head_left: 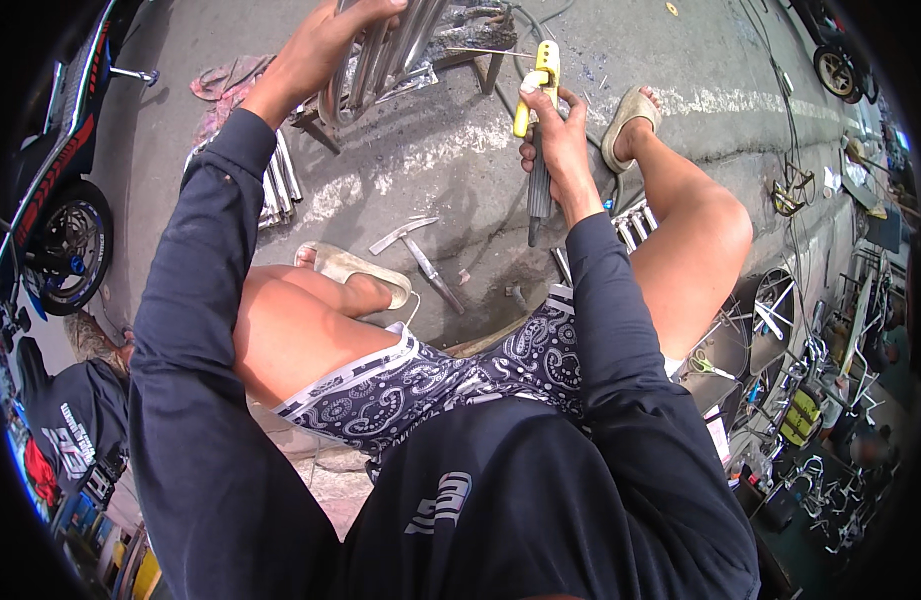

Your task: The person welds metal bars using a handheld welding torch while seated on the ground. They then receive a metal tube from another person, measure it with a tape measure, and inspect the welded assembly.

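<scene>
At the upper left, my left hand [315,55] is closed round a set of shiny bent metal tubes [372,80]; its fingertips are partly hidden behind them and cut by the top edge. The tubes are over a low dark metal stand [492,75]. In my right hand [562,145] is a welding electrode holder [547,65] with yellow jaws and a dark ribbed grip. A thin welding rod [475,50] sticks out from its jaws leftward, toward the stand. My thumb lies against the yellow part.
A chipping hammer [420,262] lies on the concrete between my feet. More metal tubes [280,185] lie left of the stand, near a pink cloth [230,80]. A motorcycle [75,215] and another person [70,410] are at the left. Cables [792,130] and metal parts [815,470] spread at the right.
</scene>
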Available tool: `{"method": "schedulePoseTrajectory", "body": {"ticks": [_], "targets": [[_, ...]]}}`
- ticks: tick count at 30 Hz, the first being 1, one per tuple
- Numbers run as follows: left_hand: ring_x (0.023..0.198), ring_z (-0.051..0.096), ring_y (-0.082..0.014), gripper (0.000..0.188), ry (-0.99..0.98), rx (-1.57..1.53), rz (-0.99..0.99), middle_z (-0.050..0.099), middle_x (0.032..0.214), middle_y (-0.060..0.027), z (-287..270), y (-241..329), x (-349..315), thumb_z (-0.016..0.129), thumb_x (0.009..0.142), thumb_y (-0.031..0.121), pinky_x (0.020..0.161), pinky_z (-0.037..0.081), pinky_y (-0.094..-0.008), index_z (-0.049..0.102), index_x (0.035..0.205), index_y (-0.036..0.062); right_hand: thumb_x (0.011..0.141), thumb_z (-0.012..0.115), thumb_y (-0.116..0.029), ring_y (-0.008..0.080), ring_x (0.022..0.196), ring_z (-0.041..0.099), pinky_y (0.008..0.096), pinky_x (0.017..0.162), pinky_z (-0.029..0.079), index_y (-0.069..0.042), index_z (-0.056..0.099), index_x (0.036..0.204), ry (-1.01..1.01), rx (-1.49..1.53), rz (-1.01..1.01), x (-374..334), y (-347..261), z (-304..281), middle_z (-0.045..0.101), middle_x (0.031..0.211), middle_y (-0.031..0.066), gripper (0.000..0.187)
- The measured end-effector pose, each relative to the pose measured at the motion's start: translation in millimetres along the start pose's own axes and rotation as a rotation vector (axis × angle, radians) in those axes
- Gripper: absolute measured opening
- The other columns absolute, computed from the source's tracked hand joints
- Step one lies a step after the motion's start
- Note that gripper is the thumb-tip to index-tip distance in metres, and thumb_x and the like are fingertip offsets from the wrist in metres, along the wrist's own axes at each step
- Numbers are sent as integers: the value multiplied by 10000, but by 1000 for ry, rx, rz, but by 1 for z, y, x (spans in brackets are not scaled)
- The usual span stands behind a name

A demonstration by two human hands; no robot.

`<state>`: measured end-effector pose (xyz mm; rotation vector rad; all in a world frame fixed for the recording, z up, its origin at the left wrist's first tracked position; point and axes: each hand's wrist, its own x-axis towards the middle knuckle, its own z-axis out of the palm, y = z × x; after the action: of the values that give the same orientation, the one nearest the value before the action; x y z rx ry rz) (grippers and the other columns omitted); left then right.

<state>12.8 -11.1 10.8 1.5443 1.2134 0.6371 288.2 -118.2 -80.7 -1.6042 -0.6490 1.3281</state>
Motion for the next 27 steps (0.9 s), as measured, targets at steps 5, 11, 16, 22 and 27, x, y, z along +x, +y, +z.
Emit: {"method": "schedulePoseTrajectory", "body": {"ticks": [5,11,16,22,27], "targets": [[1049,609,-191,588,-6,-20,65,684,1111,-86,-4,-4,1,604,981,530,979,469,-345,662,1240,5,821,863,-469,195,714,628,333,584,514,-51,299,1547,-6,-346,-339,-16,17,12,638,961,124,1010],[1045,608,-182,586,-8,-29,49,680,1105,-73,-2,-6,2,604,981,527,956,474,-347,662,1236,2,727,908,-494,396,1057,719,477,904,570,-73,362,1520,-100,-898,-619,-41,41,24,703,1166,255,1051],[1092,609,-214,626,38,-54,31,678,1141,-91,0,-1,-4,609,978,535,990,471,-367,639,1295,-4,712,941,-442,293,1030,730,400,921,571,19,421,1436,34,-617,-664,-32,25,9,705,1167,227,1003],[1160,608,-239,672,-28,-16,14,665,1224,-130,-3,5,-6,593,983,544,1041,456,-385,593,1367,-7,712,937,-460,326,1009,736,409,892,576,43,427,1421,40,-635,-664,-19,18,12,708,1143,243,1007],[1192,602,-255,675,-26,-15,15,652,1263,-146,-2,6,-5,575,992,541,1070,447,-411,571,1386,-7,718,935,-461,350,1009,738,415,881,578,22,444,1412,28,-738,-711,-18,31,16,712,1131,238,978]]}}
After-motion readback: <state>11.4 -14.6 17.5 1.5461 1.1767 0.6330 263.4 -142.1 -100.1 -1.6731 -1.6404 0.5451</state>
